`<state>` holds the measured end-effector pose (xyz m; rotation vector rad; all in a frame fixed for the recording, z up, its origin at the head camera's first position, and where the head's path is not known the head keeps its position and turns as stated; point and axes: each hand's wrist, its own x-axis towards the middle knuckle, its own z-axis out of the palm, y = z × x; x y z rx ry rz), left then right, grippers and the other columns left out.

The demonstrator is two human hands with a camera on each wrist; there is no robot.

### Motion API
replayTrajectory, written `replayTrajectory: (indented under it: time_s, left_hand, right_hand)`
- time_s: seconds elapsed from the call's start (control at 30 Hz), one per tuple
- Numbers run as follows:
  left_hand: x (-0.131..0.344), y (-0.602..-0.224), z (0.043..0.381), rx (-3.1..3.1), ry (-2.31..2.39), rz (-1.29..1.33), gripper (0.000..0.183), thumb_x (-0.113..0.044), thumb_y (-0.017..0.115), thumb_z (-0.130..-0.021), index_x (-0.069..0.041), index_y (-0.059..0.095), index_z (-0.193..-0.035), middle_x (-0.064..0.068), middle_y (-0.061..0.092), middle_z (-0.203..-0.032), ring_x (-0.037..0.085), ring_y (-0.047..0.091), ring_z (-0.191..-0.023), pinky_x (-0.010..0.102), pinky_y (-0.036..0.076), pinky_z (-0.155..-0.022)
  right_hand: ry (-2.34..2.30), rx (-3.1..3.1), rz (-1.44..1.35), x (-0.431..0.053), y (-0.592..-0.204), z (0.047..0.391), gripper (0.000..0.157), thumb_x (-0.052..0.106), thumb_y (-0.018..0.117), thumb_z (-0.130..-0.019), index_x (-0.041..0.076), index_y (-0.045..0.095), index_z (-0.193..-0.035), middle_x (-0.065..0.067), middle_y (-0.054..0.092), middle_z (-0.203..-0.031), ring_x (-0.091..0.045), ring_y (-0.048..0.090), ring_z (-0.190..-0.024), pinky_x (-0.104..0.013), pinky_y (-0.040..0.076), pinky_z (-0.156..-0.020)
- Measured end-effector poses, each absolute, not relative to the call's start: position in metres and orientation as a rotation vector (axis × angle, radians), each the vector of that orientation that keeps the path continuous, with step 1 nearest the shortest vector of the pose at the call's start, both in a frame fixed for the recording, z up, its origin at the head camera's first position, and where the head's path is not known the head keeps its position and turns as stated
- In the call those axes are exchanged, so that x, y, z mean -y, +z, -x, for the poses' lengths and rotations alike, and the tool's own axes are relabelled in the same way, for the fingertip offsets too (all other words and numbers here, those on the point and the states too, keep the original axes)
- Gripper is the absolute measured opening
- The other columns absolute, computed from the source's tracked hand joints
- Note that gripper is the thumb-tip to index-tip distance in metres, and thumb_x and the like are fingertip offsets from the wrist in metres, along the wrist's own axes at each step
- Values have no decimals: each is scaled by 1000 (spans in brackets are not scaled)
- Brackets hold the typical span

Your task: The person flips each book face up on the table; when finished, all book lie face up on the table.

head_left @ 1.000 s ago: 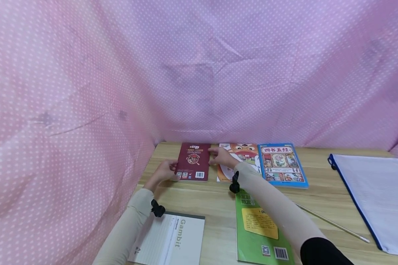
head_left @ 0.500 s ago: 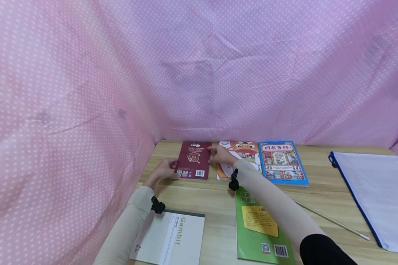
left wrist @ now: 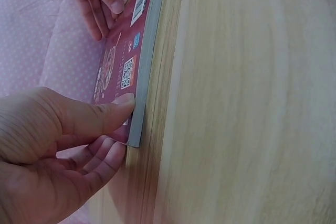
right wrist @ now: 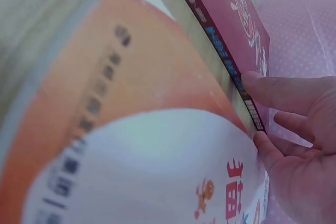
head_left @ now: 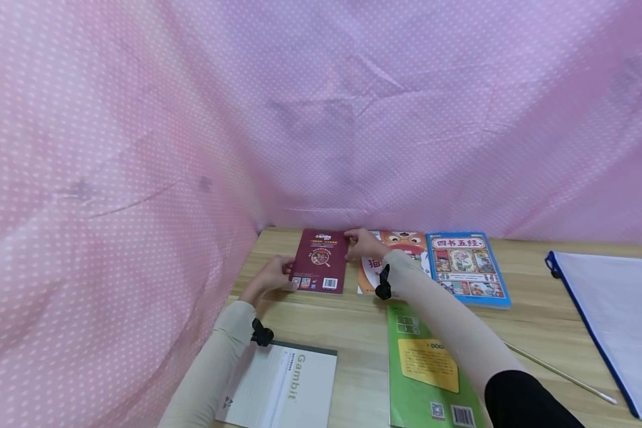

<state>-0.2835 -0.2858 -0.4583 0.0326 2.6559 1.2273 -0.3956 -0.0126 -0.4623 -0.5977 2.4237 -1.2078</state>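
One flat maroon paperback book [head_left: 321, 264] is set at the back left of the pale wooden table [head_left: 361, 339], near-left corner pinched by the left hand [head_left: 271, 274]; right edge's touched by the right hand [head_left: 365, 245], pinched or not can't be told tbh.

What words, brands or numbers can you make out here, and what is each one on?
"Gambit": notebook
"NOTEBOOK": the same notebook, in small letters
"四书五经": blue book
"猫": orange-and-white book; its other print is blurred or partly covered
Maroon book: printed, but too small or blurred to read
Green book: likewise too small
No numbers are legible.
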Motion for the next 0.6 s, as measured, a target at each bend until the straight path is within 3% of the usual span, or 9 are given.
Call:
replayTrajectory:
  time_s: [0.3, 0.6]
  left_hand:
    - [290, -460, 285, -2680, 1184, -98, 82, 7, 83, -73, 12, 45, -146, 26, 63, -131, 35, 60, -117, 50, 47, -111]
    - [296, -466, 286, -2662, 1231, -163, 84, 10, 82, -73, 13, 42, -148, 30, 55, -137, 37, 59, -120, 49, 48, -111]
  right_hand:
    - [-1290, -2372, 589, 11, -468, 403, 78, -1, 77, -83, -2, 42, -152, -26, 40, -157, -41, 36, -148, -49, 32, -124]
    - [-1280, -2378, 590, 10, -468, 405, 77, 3, 81, -82, 1, 46, -151, -26, 42, -156, -40, 38, -147, -47, 35, -123]
